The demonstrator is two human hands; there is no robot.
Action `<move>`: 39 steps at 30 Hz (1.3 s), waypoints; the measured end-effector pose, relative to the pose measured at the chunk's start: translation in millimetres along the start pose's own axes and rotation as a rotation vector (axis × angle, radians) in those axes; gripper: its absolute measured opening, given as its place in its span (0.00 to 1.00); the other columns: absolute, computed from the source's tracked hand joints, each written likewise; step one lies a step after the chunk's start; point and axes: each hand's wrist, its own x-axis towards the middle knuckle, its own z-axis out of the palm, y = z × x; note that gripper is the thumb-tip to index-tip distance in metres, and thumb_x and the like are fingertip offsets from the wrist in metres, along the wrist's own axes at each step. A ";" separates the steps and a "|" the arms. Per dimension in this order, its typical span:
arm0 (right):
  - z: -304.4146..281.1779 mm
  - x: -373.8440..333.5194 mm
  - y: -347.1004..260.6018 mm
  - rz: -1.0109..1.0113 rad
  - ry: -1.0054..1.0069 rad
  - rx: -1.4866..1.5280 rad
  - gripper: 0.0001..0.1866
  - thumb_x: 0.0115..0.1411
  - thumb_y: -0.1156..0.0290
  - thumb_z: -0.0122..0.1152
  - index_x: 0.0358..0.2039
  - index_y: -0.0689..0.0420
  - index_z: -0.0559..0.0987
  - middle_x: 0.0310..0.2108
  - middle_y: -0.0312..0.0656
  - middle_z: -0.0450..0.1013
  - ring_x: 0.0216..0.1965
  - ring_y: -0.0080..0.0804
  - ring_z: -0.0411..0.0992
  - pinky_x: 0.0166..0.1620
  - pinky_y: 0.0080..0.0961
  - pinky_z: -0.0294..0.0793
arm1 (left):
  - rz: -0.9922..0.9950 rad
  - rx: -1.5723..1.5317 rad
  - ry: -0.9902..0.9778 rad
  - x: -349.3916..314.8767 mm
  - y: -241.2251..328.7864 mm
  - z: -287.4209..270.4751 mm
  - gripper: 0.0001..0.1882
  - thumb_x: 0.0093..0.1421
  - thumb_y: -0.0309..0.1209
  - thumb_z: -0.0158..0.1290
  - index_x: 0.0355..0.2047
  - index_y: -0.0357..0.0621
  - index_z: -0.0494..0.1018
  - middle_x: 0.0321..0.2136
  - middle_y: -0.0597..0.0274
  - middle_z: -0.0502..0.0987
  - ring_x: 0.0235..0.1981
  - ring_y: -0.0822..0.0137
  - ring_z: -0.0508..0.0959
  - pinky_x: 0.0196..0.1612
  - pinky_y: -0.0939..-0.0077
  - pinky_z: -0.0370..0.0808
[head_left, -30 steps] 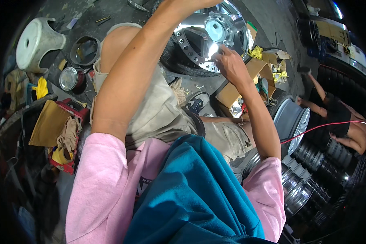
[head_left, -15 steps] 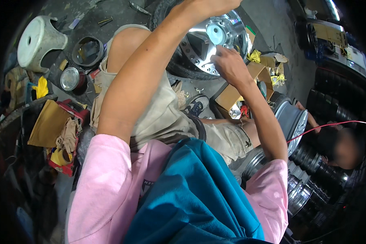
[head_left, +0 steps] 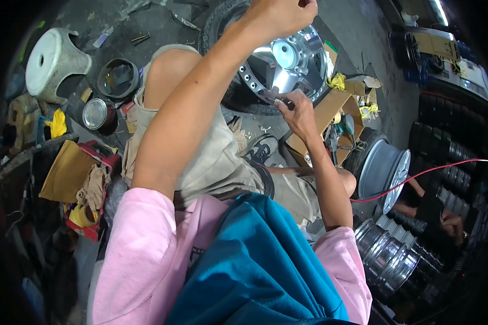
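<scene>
A shiny alloy wheel (head_left: 287, 77) with a pale round hub centre lies inside a black tyre (head_left: 230, 100) in front of me. Small round holes run along its rim. Over the far part of the wheel is my left hand (head_left: 284, 17), its fingers curled closed at the picture's top edge; what they hold, if anything, is hidden. At the near rim my right hand (head_left: 298, 114) has its thumb and fingers pinched together. Something small may be between them, but I cannot make it out.
Right of the wheel stands a cardboard box (head_left: 331, 116) of tools. Farther right are a silver wheel (head_left: 382, 170), a red hose (head_left: 401, 184), stacked rims (head_left: 387, 257) and another person (head_left: 444, 216). On my left are a white stool (head_left: 51, 62), a can (head_left: 97, 114) and a red toolbox (head_left: 84, 230).
My right hand has moved nearer and slightly left, from beside the hub to the near rim. My left hand is a little lower in view. The other person has shifted posture.
</scene>
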 end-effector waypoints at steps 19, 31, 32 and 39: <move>-35.4 41.6 -14.4 -0.132 -0.281 -0.273 0.12 0.58 0.71 0.68 0.44 0.55 0.83 0.45 0.48 0.74 0.45 0.52 0.77 0.49 0.45 0.77 | -0.073 -0.059 -0.036 0.5 6.5 -10.5 0.12 0.61 0.34 0.55 0.31 0.36 0.81 0.29 0.41 0.83 0.35 0.44 0.85 0.39 0.55 0.80; -17.7 103.7 -49.8 -0.632 -0.406 -0.813 0.11 0.56 0.76 0.57 0.35 0.50 0.85 0.39 0.42 0.75 0.44 0.38 0.76 0.51 0.37 0.73 | 0.031 -0.081 0.051 6.0 -4.3 -13.1 0.13 0.61 0.35 0.55 0.30 0.35 0.79 0.30 0.39 0.82 0.37 0.41 0.84 0.40 0.52 0.79; -16.3 105.2 -54.1 -0.711 -0.419 -0.922 0.09 0.56 0.75 0.57 0.32 0.51 0.85 0.38 0.41 0.75 0.44 0.37 0.76 0.51 0.37 0.73 | 0.024 -0.105 0.040 7.1 -2.8 -15.2 0.13 0.61 0.34 0.55 0.30 0.34 0.79 0.30 0.39 0.82 0.36 0.41 0.84 0.40 0.53 0.79; -21.3 108.6 -70.5 -0.756 -0.491 -0.805 0.10 0.58 0.74 0.55 0.33 0.54 0.85 0.42 0.42 0.78 0.45 0.39 0.79 0.58 0.40 0.70 | 0.024 -0.061 0.069 6.1 -3.2 -22.3 0.13 0.61 0.34 0.54 0.30 0.34 0.79 0.30 0.38 0.82 0.36 0.40 0.83 0.39 0.52 0.79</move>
